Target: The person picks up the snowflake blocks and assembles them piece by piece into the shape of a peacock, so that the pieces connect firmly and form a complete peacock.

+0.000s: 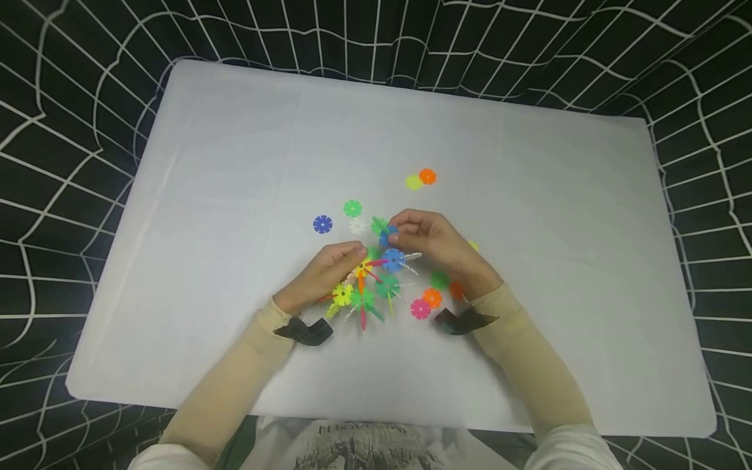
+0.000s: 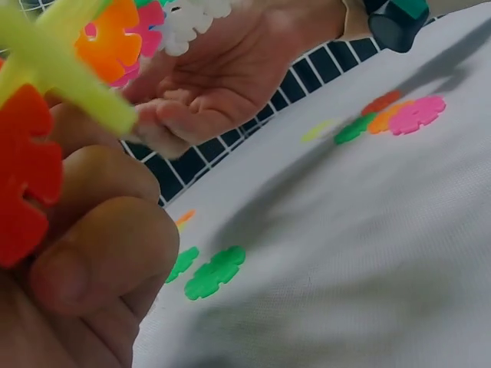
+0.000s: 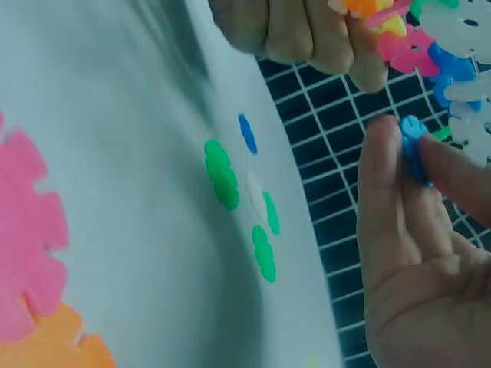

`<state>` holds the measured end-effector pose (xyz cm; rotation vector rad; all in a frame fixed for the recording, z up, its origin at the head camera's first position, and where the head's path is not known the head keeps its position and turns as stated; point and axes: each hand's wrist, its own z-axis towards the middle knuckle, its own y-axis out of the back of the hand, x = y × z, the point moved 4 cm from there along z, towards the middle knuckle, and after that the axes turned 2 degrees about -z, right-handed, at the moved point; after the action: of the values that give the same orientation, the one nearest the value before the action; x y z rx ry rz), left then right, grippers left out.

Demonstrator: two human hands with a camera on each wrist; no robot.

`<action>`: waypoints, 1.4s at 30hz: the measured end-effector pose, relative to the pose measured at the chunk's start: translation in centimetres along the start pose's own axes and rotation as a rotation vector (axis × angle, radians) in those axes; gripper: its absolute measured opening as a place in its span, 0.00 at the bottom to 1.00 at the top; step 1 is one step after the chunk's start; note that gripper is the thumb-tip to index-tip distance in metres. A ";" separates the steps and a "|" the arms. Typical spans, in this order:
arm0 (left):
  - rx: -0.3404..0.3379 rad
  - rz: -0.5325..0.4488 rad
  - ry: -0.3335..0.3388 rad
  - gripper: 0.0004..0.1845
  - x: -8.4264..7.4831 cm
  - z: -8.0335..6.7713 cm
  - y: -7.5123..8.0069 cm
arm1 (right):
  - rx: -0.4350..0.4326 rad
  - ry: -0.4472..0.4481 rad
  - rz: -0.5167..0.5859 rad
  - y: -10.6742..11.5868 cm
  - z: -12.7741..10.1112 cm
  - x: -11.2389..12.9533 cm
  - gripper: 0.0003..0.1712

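In the head view my left hand (image 1: 324, 271) grips a cluster of interlocked plastic snowflake discs (image 1: 362, 299), in yellow, green, blue, pink, orange and white, raised above the table. Its curled fingers (image 2: 107, 222) show close up in the left wrist view, beside a red-orange disc (image 2: 27, 176). My right hand (image 1: 437, 247) pinches a blue snowflake disc (image 3: 415, 149) between thumb and fingers at the cluster's far side. Whether that disc touches the cluster, I cannot tell. A light blue disc (image 1: 393, 260) in the cluster sits just below it.
Loose discs lie on the white table (image 1: 564, 228): dark blue (image 1: 322, 224), green (image 1: 352, 208) and white (image 1: 357, 226) beyond my left hand. Farther off are yellow (image 1: 414, 182) and orange (image 1: 427, 176) ones. Pink (image 1: 420, 309) and orange (image 1: 432, 298) discs lie near my right wrist.
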<state>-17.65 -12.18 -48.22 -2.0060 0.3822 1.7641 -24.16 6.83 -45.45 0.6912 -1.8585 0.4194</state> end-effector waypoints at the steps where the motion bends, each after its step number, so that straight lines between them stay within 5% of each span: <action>1: 0.006 0.009 0.002 0.19 0.0 0.0 0.0 | 0.019 0.000 0.016 -0.1 0.0 -0.1 0.07; 9: 0.067 -0.035 0.050 0.19 0.2 -0.1 -0.2 | 0.049 0.093 0.016 -0.7 0.1 -0.7 0.05; 16: 0.044 -0.089 0.089 0.18 0.0 -0.2 0.7 | -0.003 0.030 0.024 -0.3 0.3 -1.3 0.07; 23: -0.207 -0.339 0.054 0.19 -1.1 -1.1 5.0 | -0.148 0.015 0.035 0.8 0.9 -1.4 0.08; 27: -0.353 -0.353 0.065 0.23 -1.2 -1.7 6.9 | -0.172 0.011 0.055 1.1 1.0 -1.6 0.07; 30: -0.386 -0.342 0.063 0.24 -1.0 -1.8 7.5 | -0.203 0.031 0.102 1.7 1.0 -1.5 0.07; 35: -0.256 -0.281 0.055 0.20 -0.4 -1.3 6.2 | -0.260 0.082 0.165 2.4 0.6 -0.6 0.05; 38: -0.126 -0.185 0.045 0.20 0.0 -0.7 4.5 | -0.199 0.095 0.125 1.6 0.5 -0.2 0.01; 42: -0.034 -0.063 0.013 0.19 0.0 -0.2 2.8 | -0.097 0.105 0.043 -0.1 0.6 0.0 0.06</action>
<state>-18.79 -14.72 -48.58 -2.0316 0.2916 1.7308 -24.59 6.40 -45.67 0.5545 -1.7849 0.3834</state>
